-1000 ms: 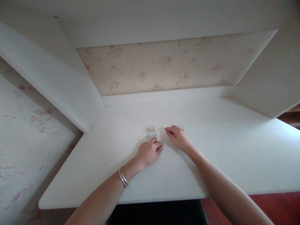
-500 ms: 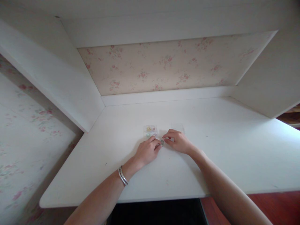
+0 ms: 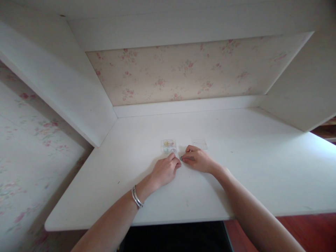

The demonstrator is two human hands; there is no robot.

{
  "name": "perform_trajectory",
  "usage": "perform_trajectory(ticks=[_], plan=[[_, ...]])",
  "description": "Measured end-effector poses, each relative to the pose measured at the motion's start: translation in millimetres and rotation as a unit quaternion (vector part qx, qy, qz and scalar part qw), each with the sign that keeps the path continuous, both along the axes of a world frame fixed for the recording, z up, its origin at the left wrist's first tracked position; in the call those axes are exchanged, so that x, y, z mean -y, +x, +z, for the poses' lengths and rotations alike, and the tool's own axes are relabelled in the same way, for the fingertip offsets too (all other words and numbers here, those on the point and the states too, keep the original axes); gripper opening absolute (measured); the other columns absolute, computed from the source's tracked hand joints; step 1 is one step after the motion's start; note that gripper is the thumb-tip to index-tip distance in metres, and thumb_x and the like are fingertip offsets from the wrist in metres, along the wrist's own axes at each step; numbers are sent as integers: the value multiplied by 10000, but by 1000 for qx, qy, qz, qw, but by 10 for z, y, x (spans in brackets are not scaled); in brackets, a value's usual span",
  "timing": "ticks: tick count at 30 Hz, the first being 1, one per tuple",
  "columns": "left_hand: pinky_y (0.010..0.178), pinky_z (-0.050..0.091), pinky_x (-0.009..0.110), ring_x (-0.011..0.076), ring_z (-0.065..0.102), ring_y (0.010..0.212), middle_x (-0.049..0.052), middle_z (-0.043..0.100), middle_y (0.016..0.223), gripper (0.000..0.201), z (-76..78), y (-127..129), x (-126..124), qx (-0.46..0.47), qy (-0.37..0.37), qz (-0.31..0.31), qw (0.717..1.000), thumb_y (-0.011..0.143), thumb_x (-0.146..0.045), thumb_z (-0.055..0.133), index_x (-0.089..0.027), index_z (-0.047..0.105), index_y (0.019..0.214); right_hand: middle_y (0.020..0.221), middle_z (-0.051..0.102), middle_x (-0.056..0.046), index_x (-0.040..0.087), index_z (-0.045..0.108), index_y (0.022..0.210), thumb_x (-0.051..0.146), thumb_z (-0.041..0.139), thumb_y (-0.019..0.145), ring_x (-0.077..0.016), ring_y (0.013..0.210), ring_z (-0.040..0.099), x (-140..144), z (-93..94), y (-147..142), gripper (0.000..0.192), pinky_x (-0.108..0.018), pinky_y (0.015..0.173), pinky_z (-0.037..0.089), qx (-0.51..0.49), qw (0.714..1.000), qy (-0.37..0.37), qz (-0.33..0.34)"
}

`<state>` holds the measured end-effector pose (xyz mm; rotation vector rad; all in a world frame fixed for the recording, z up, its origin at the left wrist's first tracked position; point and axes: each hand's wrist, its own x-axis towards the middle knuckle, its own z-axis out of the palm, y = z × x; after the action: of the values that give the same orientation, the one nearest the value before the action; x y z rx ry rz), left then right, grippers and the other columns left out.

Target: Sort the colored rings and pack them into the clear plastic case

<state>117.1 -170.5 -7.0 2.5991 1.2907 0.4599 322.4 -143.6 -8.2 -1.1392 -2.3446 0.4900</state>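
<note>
My left hand (image 3: 166, 169) rests on the desk with thumb and fingers pinched together; anything between their tips is too small to make out. Close beside it, my right hand (image 3: 198, 159) has its thumb and forefinger closed on a small grey round thing (image 3: 181, 159), mostly covered by the fingers. Just beyond the left fingers lies a clear box (image 3: 162, 146) whose compartments hold small coloured ring-like pieces, yellow, pink and green among them. Behind my right hand, a flat clear plastic piece like a lid (image 3: 201, 143) lies on the desk.
The white desk (image 3: 244, 164) has a raised back edge and side panels (image 3: 296, 84) at left and right. A tiny dark fleck (image 3: 118, 182) lies left of my left forearm. Something black (image 3: 175, 238) is below the front edge.
My right thumb and forefinger have closed on the small grey round thing, which was at my left fingertips. The left fingers have curled in slightly. The box and lid stay in place.
</note>
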Motion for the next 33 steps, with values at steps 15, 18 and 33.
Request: perform_trajectory(ticks=[15,18,33], plan=[[637,452,235,136,600,787,25,578,963,261,110,-12,-338,6,69,109,992,938,-327,360,-218,596,948,836,584,-35,235,710,872,253,548,858,-125,722,564,-30,39,1,163,-249,689,445,-61,995,49,-55],[668,451,225,127,600,809,22,585,982,293,174,-50,-265,12,76,126,989,948,-337,325,-229,595,980,833,579,-35,230,704,878,264,545,863,-126,718,562,-26,18,-21,163,-244,667,443,-80,993,60,-69],[789,466,272,167,619,887,7,683,946,274,133,9,-28,5,-21,15,1000,912,-306,396,-248,663,937,876,513,-39,240,706,894,313,508,879,-131,729,525,-104,-44,-433,211,-259,674,447,-108,974,136,-147]])
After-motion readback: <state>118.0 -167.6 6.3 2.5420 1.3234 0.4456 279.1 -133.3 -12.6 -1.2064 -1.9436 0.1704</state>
